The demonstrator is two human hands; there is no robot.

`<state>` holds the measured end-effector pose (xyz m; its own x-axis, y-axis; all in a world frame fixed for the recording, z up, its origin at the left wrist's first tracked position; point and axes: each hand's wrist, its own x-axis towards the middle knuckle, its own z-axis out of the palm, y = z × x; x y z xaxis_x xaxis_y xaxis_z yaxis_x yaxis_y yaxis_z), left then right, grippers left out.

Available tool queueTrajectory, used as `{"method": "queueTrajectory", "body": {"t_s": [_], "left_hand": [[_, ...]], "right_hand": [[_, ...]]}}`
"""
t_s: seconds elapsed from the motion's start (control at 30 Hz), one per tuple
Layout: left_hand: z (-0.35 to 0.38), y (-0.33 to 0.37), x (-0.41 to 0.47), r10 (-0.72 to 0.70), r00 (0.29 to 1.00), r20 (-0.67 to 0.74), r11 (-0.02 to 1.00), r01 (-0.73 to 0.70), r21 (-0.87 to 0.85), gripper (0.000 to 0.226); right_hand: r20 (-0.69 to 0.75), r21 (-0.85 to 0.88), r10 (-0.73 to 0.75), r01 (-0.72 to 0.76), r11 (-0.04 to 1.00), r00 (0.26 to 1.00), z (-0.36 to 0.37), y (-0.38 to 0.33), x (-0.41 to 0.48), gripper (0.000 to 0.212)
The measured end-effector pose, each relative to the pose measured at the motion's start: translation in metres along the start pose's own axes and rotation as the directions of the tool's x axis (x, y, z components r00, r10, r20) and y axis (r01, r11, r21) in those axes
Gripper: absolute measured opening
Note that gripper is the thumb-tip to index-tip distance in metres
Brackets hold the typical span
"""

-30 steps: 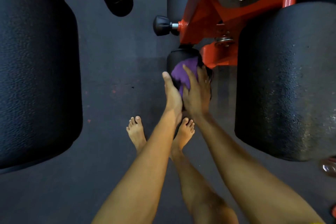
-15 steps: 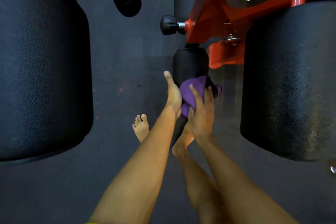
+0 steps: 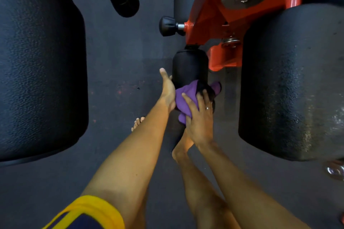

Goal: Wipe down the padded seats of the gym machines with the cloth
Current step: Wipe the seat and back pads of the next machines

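- The cloth (image 3: 183, 98) is bunched over the near end of the small pad (image 3: 189, 65) in the middle. The right hand (image 3: 200, 122) has its fingers curled over the cloth, clamping it to the pad.
- The left hand (image 3: 168, 91) lies against the pad's left side with the thumb straight. Its fingers are hidden behind, so I cannot tell whether they close round anything.
- The pad looks like a roller. If it turns under the stroke, the cloth would ride along with it and leave patches unwiped.
- A loose tail of cloth sticks out to the right. It could catch on the orange frame (image 3: 223, 61) just beside it, or the bundle could slip to the floor (image 3: 121, 61).
- Wiping toward the far end brings the knuckles near the frame and the black knob (image 3: 167, 26), where a fast stroke could knock them.
- A bare foot (image 3: 181, 147) is right below the pad, so it is exposed if the machine's arm swings.
- The floor is dark, matte and speckled, with a few reddish marks.
- Two big pebbled black pads, the left pad (image 3: 41, 61) and the right pad (image 3: 292, 83), flank the scene. The right one shows a sheen low down and may be damp.
- The light is dim, and little of the room shows beyond the machine.
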<state>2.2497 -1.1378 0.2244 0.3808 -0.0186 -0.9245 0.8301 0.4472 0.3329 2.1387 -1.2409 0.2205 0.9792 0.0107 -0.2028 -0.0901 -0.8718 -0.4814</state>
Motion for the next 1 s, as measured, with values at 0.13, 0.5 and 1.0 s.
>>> {"method": "queueTrajectory", "body": {"t_s": [0.13,0.5,1.0], "left_hand": [[0.016,0.004,-0.035,0.009,1.0,-0.029,1.0,-0.009,0.004,0.079],[-0.007,0.002,-0.014,-0.046,0.998,-0.042,0.999,0.046,0.003,0.095],[-0.007,-0.013,-0.045,0.02,1.0,0.025,0.995,-0.022,0.093,0.083]], "right_hand": [[-0.088,0.073,0.126,-0.12,0.99,0.988,-0.004,-0.009,0.037,0.063],[-0.086,0.02,0.068,-0.066,0.998,0.994,0.002,-0.017,0.036,0.073],[-0.043,-0.057,0.069,-0.072,0.996,0.997,-0.007,-0.029,0.076,0.069]]}}
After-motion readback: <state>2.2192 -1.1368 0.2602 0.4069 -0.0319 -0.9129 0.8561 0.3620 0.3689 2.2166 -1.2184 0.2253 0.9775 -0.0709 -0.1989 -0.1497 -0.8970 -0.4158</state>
